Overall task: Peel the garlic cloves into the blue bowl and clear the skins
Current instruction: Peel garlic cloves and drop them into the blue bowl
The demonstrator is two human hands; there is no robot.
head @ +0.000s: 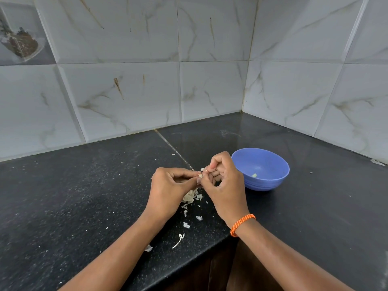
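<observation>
Both the left hand (168, 185) and right hand (223, 181) pinch a small, mostly hidden clove (201, 175). Just right, the bowl (270, 181) holds one pale piece (254, 175). Skins (192, 197) litter the surface (84, 196) below the hands.

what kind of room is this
Most likely a home kitchen corner: a black speckled stone countertop meets marble-look wall tiles, and both hands work a garlic clove over loose garlic skins beside a blue bowl.

We view from one head-worn wide-angle camera, facing forward and down, close above the left hand (168, 185) and right hand (224, 181) at the black counter (84, 196) corner.
</observation>
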